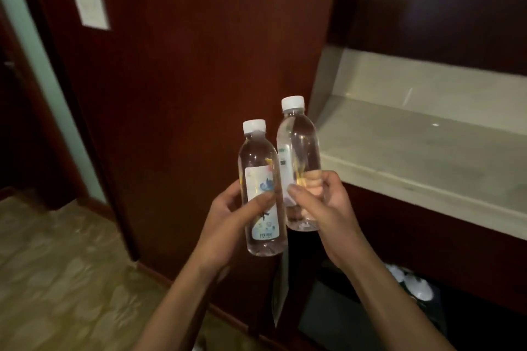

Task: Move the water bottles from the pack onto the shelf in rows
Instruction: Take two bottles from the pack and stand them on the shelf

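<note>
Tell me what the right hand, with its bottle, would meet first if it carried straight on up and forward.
Probably the dark wooden panel beside the pale shelf. The right hand holds its bottle just left of the shelf's edge, though depth is unclear from one view.

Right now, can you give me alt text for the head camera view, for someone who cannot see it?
A person holds two clear, white-capped water bottles upright and side by side, the left hand gripping the left bottle and the right hand gripping the right bottle. A pale stone shelf set in dark wood lies to the right, with no bottles on its visible part.
</note>
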The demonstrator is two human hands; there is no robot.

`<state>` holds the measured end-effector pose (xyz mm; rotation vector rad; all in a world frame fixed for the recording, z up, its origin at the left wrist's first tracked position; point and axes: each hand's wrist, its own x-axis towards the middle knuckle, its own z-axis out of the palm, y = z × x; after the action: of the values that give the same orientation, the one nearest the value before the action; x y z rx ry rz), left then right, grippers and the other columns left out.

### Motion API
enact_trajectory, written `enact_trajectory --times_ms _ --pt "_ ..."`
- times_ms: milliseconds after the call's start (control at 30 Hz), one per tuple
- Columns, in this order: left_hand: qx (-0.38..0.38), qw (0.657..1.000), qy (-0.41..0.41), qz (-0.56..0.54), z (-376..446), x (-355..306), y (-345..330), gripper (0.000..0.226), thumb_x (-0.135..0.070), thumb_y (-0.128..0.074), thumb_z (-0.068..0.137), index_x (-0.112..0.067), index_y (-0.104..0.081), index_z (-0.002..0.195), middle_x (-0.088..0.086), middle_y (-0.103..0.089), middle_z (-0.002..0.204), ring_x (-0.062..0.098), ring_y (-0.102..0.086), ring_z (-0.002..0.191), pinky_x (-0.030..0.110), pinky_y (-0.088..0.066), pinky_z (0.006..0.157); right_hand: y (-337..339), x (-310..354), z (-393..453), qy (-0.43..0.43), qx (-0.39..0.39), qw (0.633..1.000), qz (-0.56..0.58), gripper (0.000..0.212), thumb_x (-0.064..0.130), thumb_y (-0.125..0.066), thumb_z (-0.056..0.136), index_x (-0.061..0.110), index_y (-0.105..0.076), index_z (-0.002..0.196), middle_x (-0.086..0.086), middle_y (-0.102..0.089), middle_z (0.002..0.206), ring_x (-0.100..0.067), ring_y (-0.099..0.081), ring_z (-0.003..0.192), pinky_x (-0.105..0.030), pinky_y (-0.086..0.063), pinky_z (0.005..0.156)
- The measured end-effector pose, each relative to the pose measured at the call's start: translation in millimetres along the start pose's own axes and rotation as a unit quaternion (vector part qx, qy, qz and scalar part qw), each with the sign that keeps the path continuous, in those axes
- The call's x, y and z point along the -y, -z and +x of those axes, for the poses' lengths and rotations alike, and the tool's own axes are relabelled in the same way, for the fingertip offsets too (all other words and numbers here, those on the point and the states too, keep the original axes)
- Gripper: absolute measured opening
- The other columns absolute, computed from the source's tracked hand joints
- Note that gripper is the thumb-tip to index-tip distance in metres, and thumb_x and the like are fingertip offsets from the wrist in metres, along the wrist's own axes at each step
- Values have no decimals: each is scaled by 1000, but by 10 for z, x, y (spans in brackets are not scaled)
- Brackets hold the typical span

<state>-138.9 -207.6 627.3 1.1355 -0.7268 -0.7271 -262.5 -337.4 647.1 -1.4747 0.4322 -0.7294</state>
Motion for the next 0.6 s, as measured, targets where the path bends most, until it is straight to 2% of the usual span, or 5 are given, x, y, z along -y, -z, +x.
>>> enact_trajectory --times_ms 167,300,433,500,600 --pt "62 997 -43 20 353 -18 -836 40 -29 -78 80 -27 -72 120 4 -73 121 23 -69 115 35 -57 91 980 418 -13 80 -16 993 -79 33 29 -72 82 14 -66 111 -12 -74 106 -27 -71 102 -34 -57 88" --pt "92 993 -73 11 664 30 -1548 43 -28 -79 78 -26 -71 120 5 -74 119 22 -70 113 28 -58 86 1684 674 33 108 4 989 -100 40 35 -70 85 27 -62 123 -2 -75 111 -17 -71 105 -22 -55 86" --pt "108 989 -105 12 964 53 -2177 54 -22 -79 80 -13 -60 129 9 -74 118 24 -71 110 29 -59 83 2210 730 265 100 -52 991 -71 67 46 -80 69 24 -54 126 0 -76 105 -18 -73 99 -37 -59 85" --pt "103 989 -110 7 1117 40 -2400 59 -20 -79 77 -8 -55 131 12 -74 115 23 -72 106 27 -59 78 2433 743 391 96 -72 990 -79 83 49 -84 61 22 -46 129 5 -75 102 -14 -73 96 -35 -60 82" --pt "104 989 -103 22 1352 34 -2603 60 -13 -74 75 -2 -51 129 13 -75 111 22 -74 102 26 -59 76 2722 736 553 112 -77 988 -79 66 46 -86 64 26 -51 116 7 -75 96 -12 -73 91 -27 -59 74"
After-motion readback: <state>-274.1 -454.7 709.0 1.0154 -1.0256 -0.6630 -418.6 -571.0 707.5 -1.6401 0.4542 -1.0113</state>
